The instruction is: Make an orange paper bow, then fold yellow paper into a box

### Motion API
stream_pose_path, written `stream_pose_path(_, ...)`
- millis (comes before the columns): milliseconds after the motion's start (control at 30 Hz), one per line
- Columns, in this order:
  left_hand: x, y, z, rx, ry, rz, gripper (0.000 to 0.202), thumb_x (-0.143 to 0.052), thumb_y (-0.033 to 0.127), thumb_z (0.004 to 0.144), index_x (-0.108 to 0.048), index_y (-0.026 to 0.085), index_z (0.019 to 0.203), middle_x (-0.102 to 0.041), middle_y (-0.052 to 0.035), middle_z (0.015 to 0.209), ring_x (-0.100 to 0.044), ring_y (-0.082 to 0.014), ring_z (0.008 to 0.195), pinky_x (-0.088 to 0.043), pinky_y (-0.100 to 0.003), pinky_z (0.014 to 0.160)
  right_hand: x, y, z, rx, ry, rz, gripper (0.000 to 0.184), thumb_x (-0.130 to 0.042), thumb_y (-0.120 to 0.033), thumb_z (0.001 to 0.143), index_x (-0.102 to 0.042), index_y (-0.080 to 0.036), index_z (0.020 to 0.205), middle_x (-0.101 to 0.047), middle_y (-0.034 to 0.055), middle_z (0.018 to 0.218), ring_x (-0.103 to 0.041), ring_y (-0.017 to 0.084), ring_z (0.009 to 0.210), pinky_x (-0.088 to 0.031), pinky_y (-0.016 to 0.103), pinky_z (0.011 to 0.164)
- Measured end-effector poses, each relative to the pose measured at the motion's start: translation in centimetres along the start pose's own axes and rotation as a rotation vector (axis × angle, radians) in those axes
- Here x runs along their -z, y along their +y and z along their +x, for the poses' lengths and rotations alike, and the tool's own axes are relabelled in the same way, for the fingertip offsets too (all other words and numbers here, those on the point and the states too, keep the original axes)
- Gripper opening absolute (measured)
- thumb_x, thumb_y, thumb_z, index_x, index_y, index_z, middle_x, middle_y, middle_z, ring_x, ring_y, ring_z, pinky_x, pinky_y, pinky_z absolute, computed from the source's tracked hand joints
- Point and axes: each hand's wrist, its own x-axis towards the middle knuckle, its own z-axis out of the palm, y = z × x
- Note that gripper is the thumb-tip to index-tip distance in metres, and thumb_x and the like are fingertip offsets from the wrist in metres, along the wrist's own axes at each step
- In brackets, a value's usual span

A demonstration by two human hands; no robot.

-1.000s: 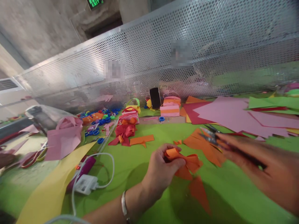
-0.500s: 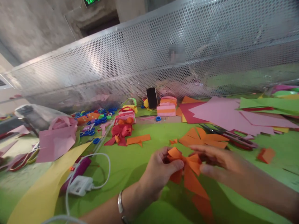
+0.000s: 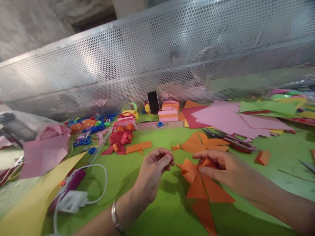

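My right hand (image 3: 222,167) pinches the knot of an orange paper bow (image 3: 200,186) just above the green table cover (image 3: 147,209), its two tails hanging toward me. My left hand (image 3: 154,170) hovers a little left of the bow, fingers curled together with thumb against fingertips; I see nothing in them. A bracelet circles my left wrist. Beyond my hands lie fanned orange paper strips (image 3: 204,142) and scissors with red handles (image 3: 228,139).
A purple tool with a white plug and cable (image 3: 71,193) lies at left on a yellow sheet (image 3: 31,200). Pink and red sheets (image 3: 231,119), small paper boxes (image 3: 168,113), a phone (image 3: 153,102), blue rings (image 3: 86,139) and red scraps (image 3: 119,139) line the perforated metal wall.
My right hand set the scissors down on the table and took hold of the bow. My left hand let go of the bow and drew slightly left.
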Motion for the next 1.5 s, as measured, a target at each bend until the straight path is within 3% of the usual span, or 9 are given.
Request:
stream_pose_path(133, 0.2, 0.1, 0.1, 0.032, -0.008, 0.007, 0.027, -0.079, 0.033, 0.060, -0.066, 0.013, 0.073, -0.064, -0.0016, 0.062, -0.054, -0.0096, 0.054, -0.035, -0.022, 0.053, 0.2, -0.1, -0.2, -0.036, 0.050, 0.082, 0.042, -0.059, -0.045, 0.076, -0.069, -0.021, 0.110, -0.071, 0.0061, 0.097, -0.064, 0.022, 0.087, -0.048, 0.033, 0.068)
stream_pose_path(367, -0.1, -0.2, -0.4, -0.032, -0.067, 0.152, 0.050, -0.071, 0.060, 0.070, -0.068, 0.012, 0.079, -0.067, -0.0063, 0.073, -0.059, -0.0145, 0.067, -0.042, -0.025, 0.059, 0.0, -0.2, -0.1, -0.010, 0.059, 0.114, 0.045, -0.058, -0.042, 0.075, -0.067, -0.019, 0.112, -0.069, 0.0031, 0.082, -0.065, 0.022, 0.083, -0.049, 0.034, 0.068)
stream_pose_path(500, -1.3, -0.7, -0.8, -0.002, -0.226, 0.160, 0.048, -0.085, 0.043, 0.057, -0.070, 0.012, 0.091, -0.071, -0.0065, 0.082, -0.062, -0.0165, 0.075, -0.046, -0.026, 0.070, -0.3, -0.1, -0.1, 0.009, -0.002, 0.069, 0.050, -0.057, -0.042, 0.074, -0.063, -0.018, 0.116, -0.070, 0.0051, 0.088, -0.066, 0.024, 0.087, -0.051, 0.038, 0.075)
stream_pose_path(667, -2.0, -1.5, -0.8, -0.002, -0.161, 0.201, 0.027, -0.077, 0.012, 0.055, -0.069, 0.014, 0.081, -0.068, -0.0008, 0.071, -0.059, -0.0116, 0.064, -0.043, -0.022, 0.062, -0.5, -0.1, -0.7, 0.054, -0.063, 0.029, 0.044, -0.059, -0.036, 0.077, -0.062, -0.021, 0.118, -0.071, 0.0032, 0.089, -0.066, 0.021, 0.081, -0.052, 0.035, 0.073)
stream_pose_path(1033, -2.3, -1.1, -1.5, -0.096, -0.137, 0.303, 0.022, -0.073, 0.010, 0.058, -0.068, 0.015, 0.079, -0.069, -0.0009, 0.071, -0.059, -0.0139, 0.065, -0.046, -0.023, 0.061, -1.0, 0.2, -0.7, 0.058, -0.116, 0.139, 0.044, -0.058, -0.034, 0.080, -0.060, -0.020, 0.122, -0.073, 0.0053, 0.098, -0.069, 0.023, 0.093, -0.055, 0.036, 0.079)
stream_pose_path(1200, -1.9, -1.4, -1.7, -0.222, -0.158, 0.396, 0.029, -0.069, 0.008, 0.065, -0.070, 0.018, 0.092, -0.074, -0.0060, 0.096, -0.066, -0.0198, 0.084, -0.049, -0.028, 0.077, -0.9, 0.1, -0.9, 0.111, -0.124, 0.060, 0.044, -0.056, -0.028, 0.082, -0.059, -0.019, 0.125, -0.072, 0.0056, 0.102, -0.069, 0.020, 0.091, -0.057, 0.034, 0.081)
stream_pose_path(1267, -1.5, -1.1, -1.8, -0.336, -0.114, 0.496, 0.025, -0.070, 0.006, 0.066, -0.070, 0.020, 0.086, -0.074, -0.0041, 0.088, -0.065, -0.0187, 0.078, -0.049, -0.028, 0.074, -0.7, 0.3, -1.1, 0.159, -0.100, 0.042, 0.045, -0.058, -0.031, 0.083, -0.059, -0.021, 0.126, -0.072, 0.0070, 0.106, -0.069, 0.022, 0.095, -0.058, 0.037, 0.084)
stream_pose_path(1400, -0.4, 0.2, -2.1, -0.920, -0.066, 0.769, 0.025, -0.065, 0.001, 0.072, -0.059, 0.022, 0.062, -0.073, -0.0007, 0.072, -0.065, -0.0183, 0.077, -0.048, -0.030, 0.077, -0.1, 0.9, -1.5, 0.436, -0.010, -0.110, 0.049, -0.060, -0.025, 0.080, -0.058, -0.032, 0.129, -0.066, 0.0039, 0.127, -0.059, 0.025, 0.121, -0.046, 0.044, 0.104)
stream_pose_path(1500, 0.3, 1.2, -2.3, -1.233, 0.007, 0.891, 0.030, -0.057, -0.003, 0.075, -0.056, 0.022, 0.058, -0.073, -0.0017, 0.079, -0.064, -0.0184, 0.084, -0.048, -0.030, 0.081, 0.5, 0.8, -1.3, 0.567, 0.038, -0.174, 0.050, -0.057, -0.024, 0.081, -0.058, -0.038, 0.129, -0.063, 0.0004, 0.132, -0.055, 0.024, 0.125, -0.048, 0.041, 0.102)
